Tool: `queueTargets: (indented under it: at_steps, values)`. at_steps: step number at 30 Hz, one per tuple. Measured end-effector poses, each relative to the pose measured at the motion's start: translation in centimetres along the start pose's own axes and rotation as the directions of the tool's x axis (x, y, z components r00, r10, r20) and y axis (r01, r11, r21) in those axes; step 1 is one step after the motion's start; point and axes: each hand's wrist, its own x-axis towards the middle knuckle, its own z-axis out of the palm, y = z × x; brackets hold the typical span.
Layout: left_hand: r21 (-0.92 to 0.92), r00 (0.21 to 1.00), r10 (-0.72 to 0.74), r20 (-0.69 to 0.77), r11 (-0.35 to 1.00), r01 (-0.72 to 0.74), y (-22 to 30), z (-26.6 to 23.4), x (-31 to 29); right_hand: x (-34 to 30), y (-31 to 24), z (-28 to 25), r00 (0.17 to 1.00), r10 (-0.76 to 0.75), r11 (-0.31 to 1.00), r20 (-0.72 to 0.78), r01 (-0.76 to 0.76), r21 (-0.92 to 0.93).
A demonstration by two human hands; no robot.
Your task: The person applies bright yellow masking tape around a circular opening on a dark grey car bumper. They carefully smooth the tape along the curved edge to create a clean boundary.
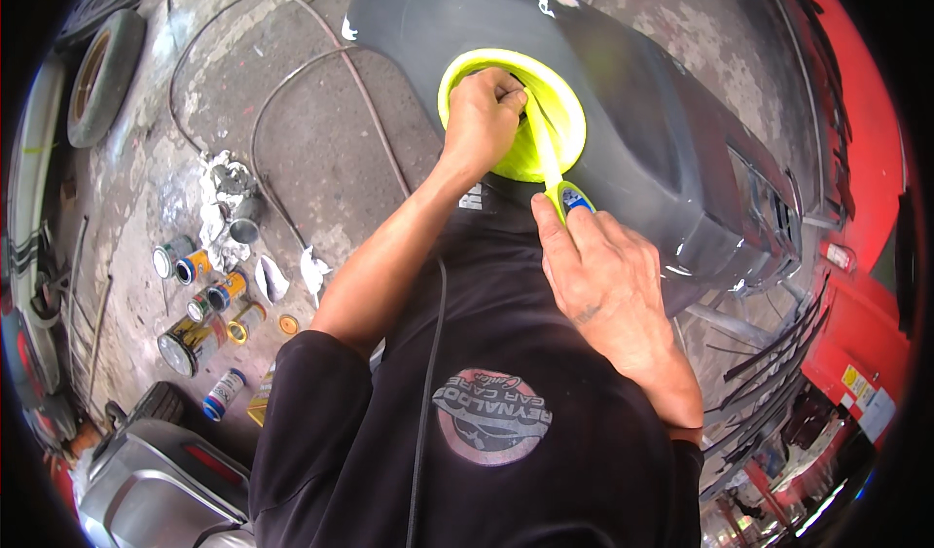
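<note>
A bright yellow-green plastic dipper (567, 95) is in front of my body, its round mouth facing up, over a dark grey car bumper (642, 129). My right hand (608, 271) is closed around its handle, which carries a blue label. My left hand (484, 118) reaches over the rim, thumb and fingers pinched together inside the mouth. Whatever those fingers hold, if anything, is too hidden to name. Something dark shows beside the fingertips, inside the dipper. The dipper's underside is out of sight.
Several paint cans (192, 342) stand and lie on the concrete floor at left, near crumpled white paper (219, 227). A hose (365, 91) loops across the floor. A tire (105, 78) lies at far left. Red car panels (856, 110) line the right side.
</note>
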Motion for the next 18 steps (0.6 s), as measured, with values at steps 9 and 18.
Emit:
queueTargets:
  at_steps: [9,18]
  values:
    - [-0.163,0.996,-0.081,-0.032,0.984,0.075,1.2,-0.1,-0.5,-0.2,0.5,-0.3,1.0,0.006,1.0,-0.026,-0.007,-0.006]
    - [-0.098,0.998,-0.048,0.037,0.994,0.052,0.1,0.1,0.2,-0.3,0.6,-0.3,1.0,0.014,1.0,-0.018,-0.014,-0.013]
